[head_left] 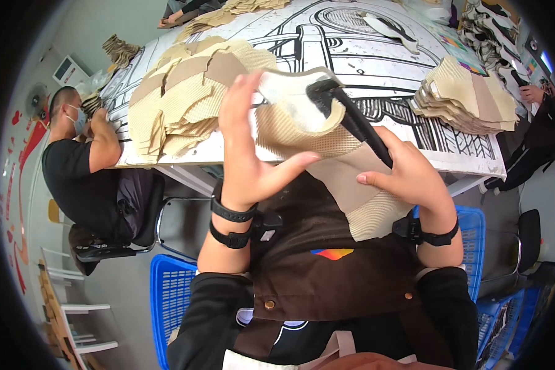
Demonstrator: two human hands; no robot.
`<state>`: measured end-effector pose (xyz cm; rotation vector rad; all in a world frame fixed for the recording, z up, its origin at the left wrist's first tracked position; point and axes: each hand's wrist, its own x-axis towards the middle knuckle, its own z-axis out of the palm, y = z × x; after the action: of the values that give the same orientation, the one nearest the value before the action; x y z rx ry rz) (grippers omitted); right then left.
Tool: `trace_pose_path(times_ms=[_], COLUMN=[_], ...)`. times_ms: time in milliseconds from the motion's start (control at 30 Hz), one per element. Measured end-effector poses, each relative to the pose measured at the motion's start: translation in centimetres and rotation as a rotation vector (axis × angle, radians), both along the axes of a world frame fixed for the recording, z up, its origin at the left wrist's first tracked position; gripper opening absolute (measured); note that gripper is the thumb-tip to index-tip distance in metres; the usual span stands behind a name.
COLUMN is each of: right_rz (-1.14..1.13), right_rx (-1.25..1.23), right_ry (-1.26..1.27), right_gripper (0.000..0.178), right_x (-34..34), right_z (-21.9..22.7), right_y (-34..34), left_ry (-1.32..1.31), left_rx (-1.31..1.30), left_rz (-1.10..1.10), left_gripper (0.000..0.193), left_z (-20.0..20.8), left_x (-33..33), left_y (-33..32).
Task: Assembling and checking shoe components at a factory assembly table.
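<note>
A beige mesh fabric piece (336, 140) with a taupe band, a white backing and a black strip (357, 120) is held up in front of my chest, at the near edge of the table. Its top curls over, showing the white side. My right hand (410, 166) grips it at the right, thumb in front and fingers by the black strip. At its left edge my left hand (245, 142) is open, fingers stretched up and thumb spread toward the piece; whether the fingertips touch it I cannot tell. Black straps circle both my wrists.
Stacks of similar beige pieces (191, 92) lie left on the patterned table (302, 52), with another stack (465, 98) at right. Blue plastic baskets (166, 296) flank me. A person in black (80, 154) sits at the left; other people's hands show at the far edge and right.
</note>
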<state>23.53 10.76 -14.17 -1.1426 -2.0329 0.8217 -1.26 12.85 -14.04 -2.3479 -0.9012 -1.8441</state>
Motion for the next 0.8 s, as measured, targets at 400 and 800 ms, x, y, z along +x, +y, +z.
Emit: trace_pose_path(times_ms=[400,800], right_rz=[0.149,0.164], right_rx=[0.032,-0.166], right_ry=[0.052,-0.225], right_gripper=[0.048,0.048], right_x=[1.5,0.6], right_z=[-1.6,2.6], right_y=[1.5,-1.7], left_ry=[0.587,0.443], left_rx=[0.320,0.130], left_rz=[-0.295,0.050], left_gripper=[0.021,0.037], left_z=[3.5,3.7], left_x=[0.1,-1.0], left_y=[-1.9,-0.3])
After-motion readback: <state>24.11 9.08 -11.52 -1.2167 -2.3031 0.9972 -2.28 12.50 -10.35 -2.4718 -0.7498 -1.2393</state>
